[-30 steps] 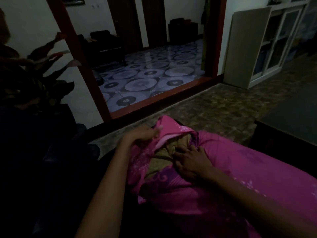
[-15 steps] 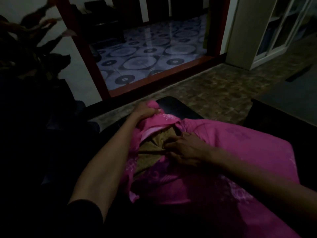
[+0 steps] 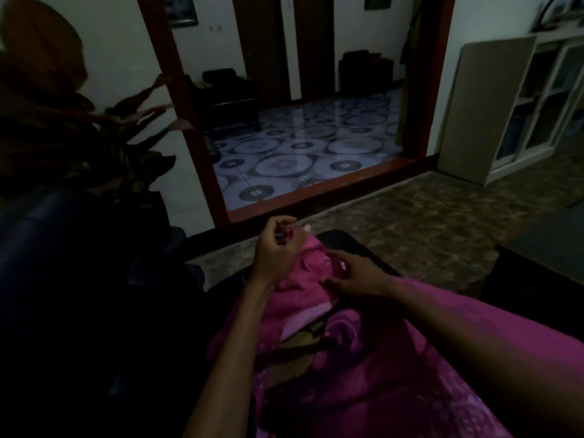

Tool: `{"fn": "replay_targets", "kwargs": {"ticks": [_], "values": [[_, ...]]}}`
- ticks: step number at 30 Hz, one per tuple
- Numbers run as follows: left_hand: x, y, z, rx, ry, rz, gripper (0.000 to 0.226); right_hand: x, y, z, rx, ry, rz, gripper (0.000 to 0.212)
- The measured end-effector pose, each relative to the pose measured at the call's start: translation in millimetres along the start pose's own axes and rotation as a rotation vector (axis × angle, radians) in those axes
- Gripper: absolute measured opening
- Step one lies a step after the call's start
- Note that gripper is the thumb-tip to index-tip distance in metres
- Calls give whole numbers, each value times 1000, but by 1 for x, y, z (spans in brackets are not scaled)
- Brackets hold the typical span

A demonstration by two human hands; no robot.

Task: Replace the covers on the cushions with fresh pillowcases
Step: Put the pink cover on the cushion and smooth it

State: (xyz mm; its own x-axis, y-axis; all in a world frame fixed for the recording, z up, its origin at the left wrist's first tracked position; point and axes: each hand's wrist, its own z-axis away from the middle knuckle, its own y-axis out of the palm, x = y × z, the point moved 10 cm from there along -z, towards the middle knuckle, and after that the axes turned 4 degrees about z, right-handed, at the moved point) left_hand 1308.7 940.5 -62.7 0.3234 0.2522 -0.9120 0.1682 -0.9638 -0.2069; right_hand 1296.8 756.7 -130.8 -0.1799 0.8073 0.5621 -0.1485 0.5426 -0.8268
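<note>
Both bare forearms reach forward, converging. The left hand (image 3: 276, 245) is raised, its fingers curled and pinching pink cloth at the fingertips. The right hand (image 3: 354, 275) lies lower, just beside it, fingers pointing leftward, loosely spread.

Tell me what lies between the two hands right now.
In the head view, only bunched pink pillowcase fabric lies between the left hand and the right hand. The left hand pinches its edge; the right hand's fingers touch it.

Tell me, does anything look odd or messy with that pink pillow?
Nothing damaged. The pink pillowcase is bunched at its open end, and the brownish cushion still shows through the gap. The left hand grips the cloth's edge; the right hand rests on it.
</note>
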Motion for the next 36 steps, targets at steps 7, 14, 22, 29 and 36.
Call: {"fn": "replay_targets", "kwargs": {"ticks": [7,14,22,29,36], "values": [[27,-13,3,84,-20,-243,41,-35,-7,18,-238,77,-176,44],[45,-9,42,-51,-20,-204,58,-61,-16,40,-409,254,-188,9],[85,-13,51,140,-413,-604,116,-84,-18,39,-216,415,-31,37],[90,-24,26,100,-512,-749,96,-64,-15,48,-252,322,-83,30],[114,18,7,468,-464,-451,105,-68,-15,45,-240,333,-97,31]]}}
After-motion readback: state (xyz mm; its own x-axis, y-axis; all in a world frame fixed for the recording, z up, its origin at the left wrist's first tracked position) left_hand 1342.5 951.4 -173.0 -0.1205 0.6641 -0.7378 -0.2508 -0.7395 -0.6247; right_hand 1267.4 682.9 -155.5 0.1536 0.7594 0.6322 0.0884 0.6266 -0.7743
